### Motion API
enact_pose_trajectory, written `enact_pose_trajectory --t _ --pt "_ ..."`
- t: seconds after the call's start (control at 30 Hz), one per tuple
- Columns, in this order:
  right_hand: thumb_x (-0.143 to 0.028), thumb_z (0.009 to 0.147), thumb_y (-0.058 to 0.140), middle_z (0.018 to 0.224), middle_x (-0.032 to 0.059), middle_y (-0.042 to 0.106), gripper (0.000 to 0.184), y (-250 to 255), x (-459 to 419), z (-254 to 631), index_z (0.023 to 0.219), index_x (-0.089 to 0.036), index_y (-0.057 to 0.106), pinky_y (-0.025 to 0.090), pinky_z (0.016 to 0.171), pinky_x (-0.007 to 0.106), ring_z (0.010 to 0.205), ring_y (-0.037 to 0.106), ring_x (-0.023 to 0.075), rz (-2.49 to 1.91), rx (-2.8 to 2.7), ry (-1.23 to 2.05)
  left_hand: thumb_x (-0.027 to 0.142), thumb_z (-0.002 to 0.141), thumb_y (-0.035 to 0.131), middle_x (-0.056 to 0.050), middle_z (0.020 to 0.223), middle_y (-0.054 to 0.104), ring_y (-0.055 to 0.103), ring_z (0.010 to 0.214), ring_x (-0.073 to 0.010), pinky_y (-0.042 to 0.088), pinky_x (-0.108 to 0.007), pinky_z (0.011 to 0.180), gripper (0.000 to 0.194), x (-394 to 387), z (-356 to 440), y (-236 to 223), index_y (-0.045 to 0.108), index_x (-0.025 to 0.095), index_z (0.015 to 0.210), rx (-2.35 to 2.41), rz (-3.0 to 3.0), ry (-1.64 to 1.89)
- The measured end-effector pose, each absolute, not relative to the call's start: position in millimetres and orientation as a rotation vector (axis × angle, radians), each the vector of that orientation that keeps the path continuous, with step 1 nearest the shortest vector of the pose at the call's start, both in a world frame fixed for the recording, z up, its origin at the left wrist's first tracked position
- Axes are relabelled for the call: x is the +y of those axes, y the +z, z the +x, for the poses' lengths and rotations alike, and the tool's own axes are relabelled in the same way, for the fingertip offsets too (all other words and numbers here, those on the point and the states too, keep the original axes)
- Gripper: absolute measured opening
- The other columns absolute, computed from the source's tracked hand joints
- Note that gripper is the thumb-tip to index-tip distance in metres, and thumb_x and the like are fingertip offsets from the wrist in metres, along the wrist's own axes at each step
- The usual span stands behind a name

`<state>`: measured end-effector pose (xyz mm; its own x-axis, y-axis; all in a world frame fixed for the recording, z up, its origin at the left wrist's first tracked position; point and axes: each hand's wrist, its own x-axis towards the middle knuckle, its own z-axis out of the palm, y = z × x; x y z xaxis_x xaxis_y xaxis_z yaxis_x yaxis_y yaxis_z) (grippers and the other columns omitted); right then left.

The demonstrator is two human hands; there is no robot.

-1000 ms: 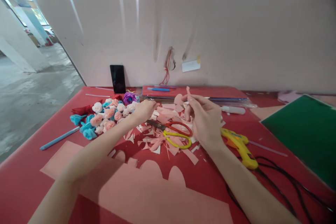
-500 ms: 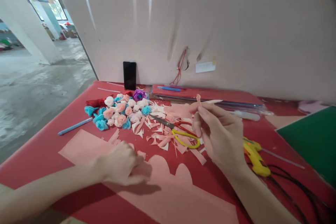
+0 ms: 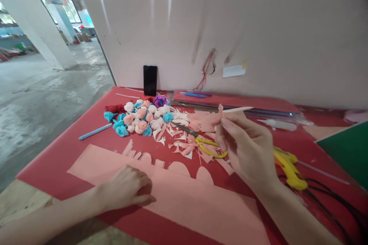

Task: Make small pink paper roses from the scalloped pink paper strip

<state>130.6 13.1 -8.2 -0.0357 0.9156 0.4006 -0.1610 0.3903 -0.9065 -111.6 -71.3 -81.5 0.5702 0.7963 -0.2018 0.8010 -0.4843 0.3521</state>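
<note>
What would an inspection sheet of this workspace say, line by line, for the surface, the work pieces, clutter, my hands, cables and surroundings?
Surface: red tabletop, partly covered.
Work pieces: pink sheet lying flat nearest you; small pink piece pinched upright.
Clutter: pink and white scraps around the scissors; heaped artificial flowers; yellow glue gun at right.
Left hand: over the pink sheet, thumb apart from fingers; contact unclear.
Right hand: raised, thumb and finger closed on the small pink piece.
Cables: dark cables by the glue gun's handle.
Surroundings: phone leaning on a pale panel; concrete floor beyond.
</note>
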Motion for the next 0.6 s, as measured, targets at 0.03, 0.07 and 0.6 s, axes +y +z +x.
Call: enact_pose_trajectory --t 0.03,0.07,0.6 --pt "-0.022 0.077 0.062 0.053 -0.0048 0.055 0.013 -9 13 130 0.067 -0.022 0.071 0.03 0.035 0.019 0.034 0.041 0.0029 -0.772 -1.314 1.022 0.047 0.087 0.051 -0.001 0.064 0.063 0.055 0.055 -0.0144 0.031 -0.026 0.052 0.034 -71 -111 -81 0.064 0.018 0.073 1.288 2.422 0.007" --pt "-0.022 0.077 0.062 0.053 -0.0048 0.054 0.013 -9 12 130 0.068 -0.022 0.071 0.03 0.035 0.019 0.033 0.041 0.0031 -0.777 -1.314 1.024 0.046 0.088 0.049 -0.002 0.066 0.063 0.056 0.058 -0.0152 0.033 -0.026 0.053 0.034 -69 -111 -81 0.064 0.018 0.075 1.285 2.457 0.049" --pt "-0.024 0.077 0.059 0.042 -0.0067 0.047 0.013 -5 6 129 0.068 -0.021 0.068 0.029 0.033 0.019 0.033 0.038 0.0048 -0.801 -1.326 1.054 0.029 0.083 0.061 -0.005 0.097 0.07 0.058 0.095 -0.0184 0.036 -0.035 0.095 0.013 -18 -112 -90 0.068 0.02 0.089 0.972 2.494 0.428"
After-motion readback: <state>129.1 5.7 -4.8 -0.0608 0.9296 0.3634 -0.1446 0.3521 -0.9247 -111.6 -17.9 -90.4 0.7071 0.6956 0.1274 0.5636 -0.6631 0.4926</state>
